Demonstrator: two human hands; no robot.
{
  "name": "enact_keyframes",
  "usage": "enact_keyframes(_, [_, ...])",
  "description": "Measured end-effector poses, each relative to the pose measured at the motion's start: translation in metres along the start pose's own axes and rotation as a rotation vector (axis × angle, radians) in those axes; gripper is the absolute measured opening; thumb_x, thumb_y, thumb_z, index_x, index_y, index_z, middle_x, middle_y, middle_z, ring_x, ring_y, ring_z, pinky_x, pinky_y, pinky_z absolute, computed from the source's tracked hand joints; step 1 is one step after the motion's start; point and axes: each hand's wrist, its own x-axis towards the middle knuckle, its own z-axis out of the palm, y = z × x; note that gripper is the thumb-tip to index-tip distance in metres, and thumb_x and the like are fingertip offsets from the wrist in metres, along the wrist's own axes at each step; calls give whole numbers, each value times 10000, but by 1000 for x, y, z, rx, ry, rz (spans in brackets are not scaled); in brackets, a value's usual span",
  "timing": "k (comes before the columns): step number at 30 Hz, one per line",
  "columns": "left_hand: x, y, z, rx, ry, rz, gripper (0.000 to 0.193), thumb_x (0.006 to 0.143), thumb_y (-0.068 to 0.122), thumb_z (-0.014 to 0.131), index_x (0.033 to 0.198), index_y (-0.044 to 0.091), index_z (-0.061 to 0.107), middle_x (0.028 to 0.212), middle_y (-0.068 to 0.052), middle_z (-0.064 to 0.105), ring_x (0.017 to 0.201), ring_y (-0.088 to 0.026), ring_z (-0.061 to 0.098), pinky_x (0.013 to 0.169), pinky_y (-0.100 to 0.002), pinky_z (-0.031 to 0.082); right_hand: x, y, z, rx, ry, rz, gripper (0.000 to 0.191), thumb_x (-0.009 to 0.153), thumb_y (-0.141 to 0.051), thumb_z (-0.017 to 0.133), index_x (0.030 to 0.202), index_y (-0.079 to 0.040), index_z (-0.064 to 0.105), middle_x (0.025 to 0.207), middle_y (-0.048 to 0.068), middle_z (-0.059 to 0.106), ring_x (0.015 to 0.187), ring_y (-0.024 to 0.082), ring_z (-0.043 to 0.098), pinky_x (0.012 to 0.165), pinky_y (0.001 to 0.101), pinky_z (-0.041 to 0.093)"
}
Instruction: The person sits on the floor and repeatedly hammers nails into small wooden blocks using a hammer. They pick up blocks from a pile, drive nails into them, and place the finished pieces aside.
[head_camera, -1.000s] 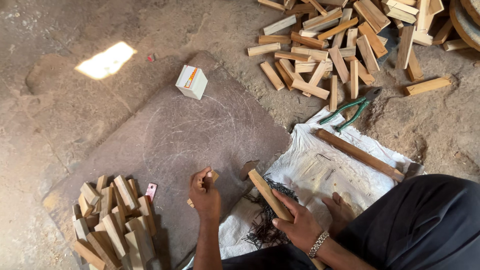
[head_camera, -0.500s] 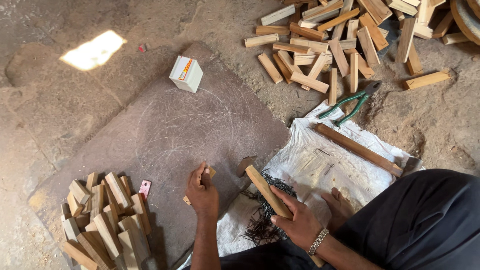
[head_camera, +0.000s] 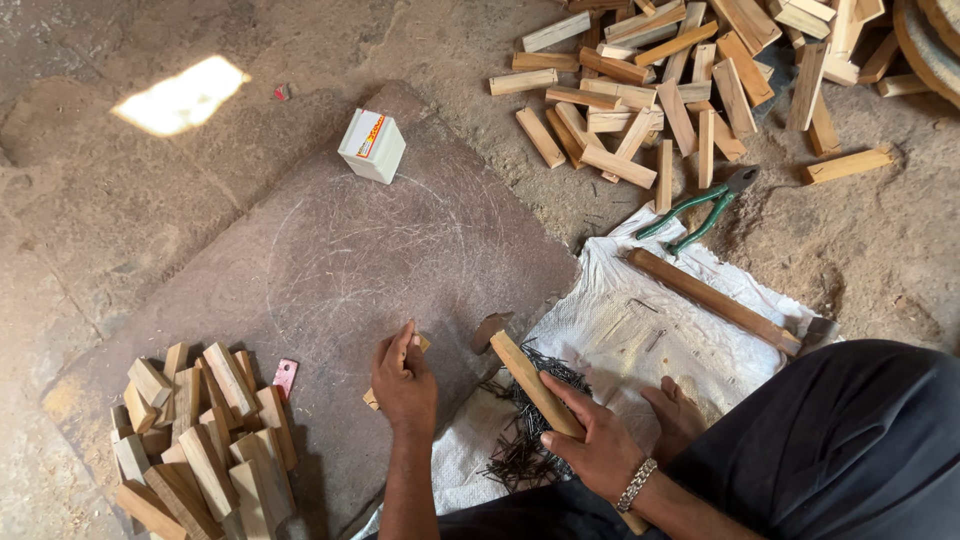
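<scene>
My left hand (head_camera: 403, 378) presses a small wooden block (head_camera: 372, 398) down on a flat grey stone slab (head_camera: 330, 260). My right hand (head_camera: 592, 440) grips the wooden handle of a hammer (head_camera: 525, 372), whose head rests near the slab's right edge. A heap of thin dark nails (head_camera: 528, 430) lies on a white woven sack (head_camera: 640, 340) just beside the hammer. A bare foot (head_camera: 680, 415) rests on the sack next to my right hand.
A stack of cut wooden blocks (head_camera: 195, 435) sits at the slab's near left. Many more blocks (head_camera: 680, 90) lie scattered at the far right. A second hammer (head_camera: 715, 300), green-handled pliers (head_camera: 700, 205) and a small white box (head_camera: 372, 146) lie around.
The view has shifted a little. Both hands stay where they were, the left on the small block and the right on the hammer handle.
</scene>
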Motion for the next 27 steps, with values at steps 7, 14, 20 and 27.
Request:
enact_keyframes(7, [-6,-1,4,-103,59,52,266,959,58,676,1208,128,740,1116,-91,705,942,-185,723,744,-299,609,-5,-1,0,-195,120,-315,806,857,-190,746,1565,-287,374,1519,136,537,1299,311,607,1014,422,536])
enact_keyframes(14, [-1,5,1,-203,115,13,532,866,12,744,1374,84,602,1000,-73,747,882,-194,725,782,-331,580,-11,-52,-2,-435,81,-214,724,912,-299,664,1578,-404,400,1341,73,683,941,297,788,817,406,641])
enact_keyframes(20, [2,15,-2,-286,58,-164,781,846,29,768,1535,85,405,937,-60,758,844,-175,735,788,-325,599,-5,-79,17,-530,157,-326,668,930,-350,626,1559,-425,413,1110,37,781,560,244,759,484,415,614])
enact_keyframes(27, [4,13,-3,-200,-22,-223,859,864,54,768,1572,100,285,963,-52,778,901,-170,748,888,-333,568,16,-95,18,-846,35,-270,690,1017,-346,555,1646,-365,270,826,113,690,596,242,692,500,400,590])
